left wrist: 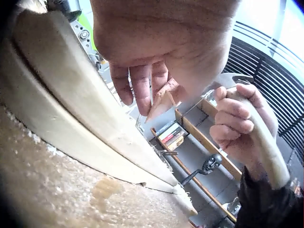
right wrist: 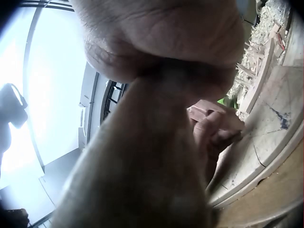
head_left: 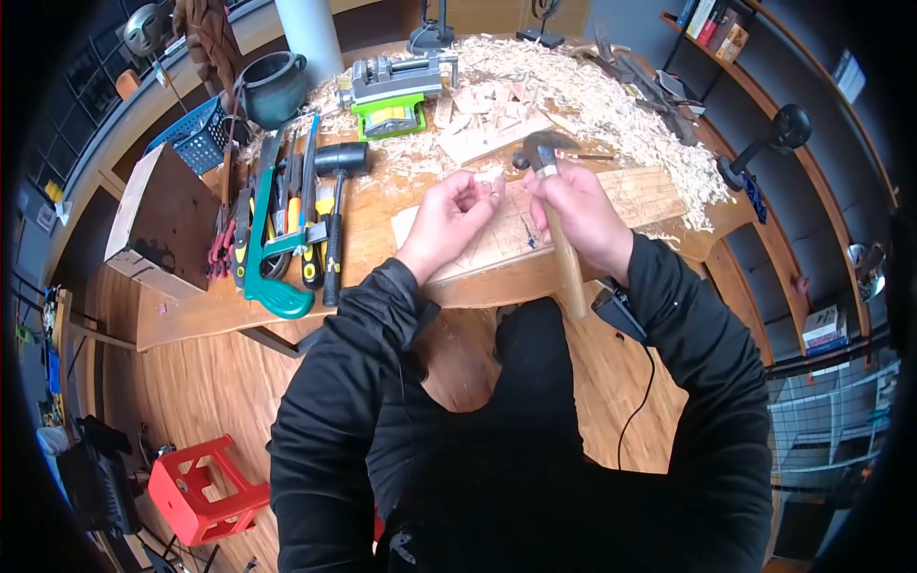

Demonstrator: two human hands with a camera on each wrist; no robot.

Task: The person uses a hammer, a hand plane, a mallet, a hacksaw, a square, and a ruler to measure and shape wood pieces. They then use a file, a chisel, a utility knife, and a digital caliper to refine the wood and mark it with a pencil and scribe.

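My right hand [head_left: 587,212] grips a claw hammer [head_left: 568,267] high on its wooden handle, just under the metal head. The handle hangs down past the board's front edge. Over the left half of the flat wooden board [head_left: 642,191], my left hand [head_left: 445,225] has its fingers curled in. Between its thumb and fingers, the left wrist view shows a small pointed piece of wood [left wrist: 160,108], pinched. Dark marks and cracks run across the board's top. In the right wrist view the hammer handle [right wrist: 133,156] fills the middle and partly covers the left hand [right wrist: 213,128].
Left on the table lie a green-handled saw [head_left: 277,294], a black mallet [head_left: 340,159] and other hand tools. A vise [head_left: 396,81] on a green base stands behind, beside wood offcuts [head_left: 492,119]. Shavings [head_left: 583,91] cover the back. A cardboard box [head_left: 167,218] sits at the left edge.
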